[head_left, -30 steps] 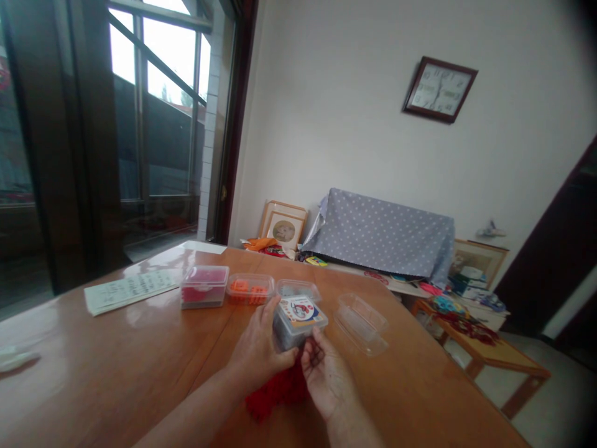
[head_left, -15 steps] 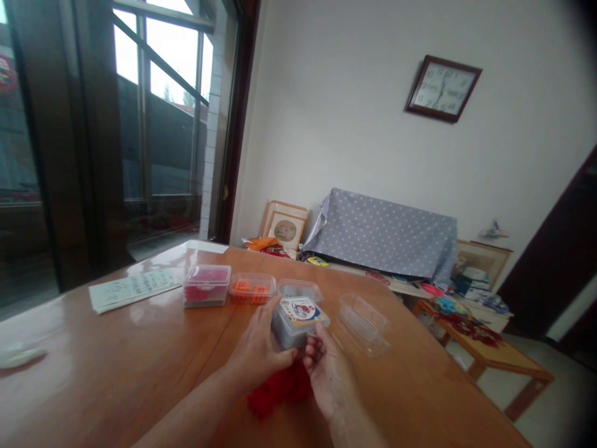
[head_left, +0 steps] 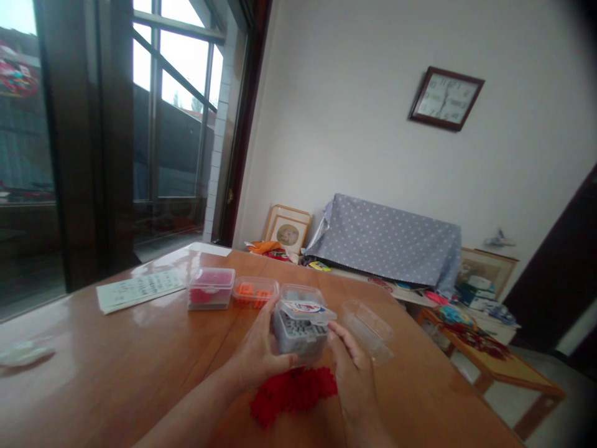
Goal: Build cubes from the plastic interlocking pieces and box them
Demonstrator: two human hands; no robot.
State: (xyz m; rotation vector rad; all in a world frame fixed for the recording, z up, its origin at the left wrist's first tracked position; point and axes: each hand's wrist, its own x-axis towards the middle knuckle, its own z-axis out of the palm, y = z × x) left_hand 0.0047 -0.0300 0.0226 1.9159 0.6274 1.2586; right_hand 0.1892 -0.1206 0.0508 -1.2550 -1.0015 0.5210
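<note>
My left hand [head_left: 260,348] is wrapped round the left side of a clear plastic box [head_left: 301,350], holding it tilted above the table. Small grey pieces fill the box. Its labelled lid [head_left: 305,308] is partly raised, leaving a gap at the front. At the lid's right front edge are the curled fingers of my right hand [head_left: 349,358], which pinch that edge. Below the box lies a heap of red, bumpy pieces [head_left: 291,395], whose exact kind I cannot make out.
On the wooden table [head_left: 153,348] stand a lidded box of pink pieces [head_left: 211,289], a tub of orange pieces [head_left: 254,292] and a tub of grey ones [head_left: 301,292]. An open clear container [head_left: 368,326] sits to the right, papers [head_left: 140,289] to the left.
The box's lid has come up from closed to partly open, showing the grey pieces inside. My right hand has shifted right and slightly up with the lid's edge.
</note>
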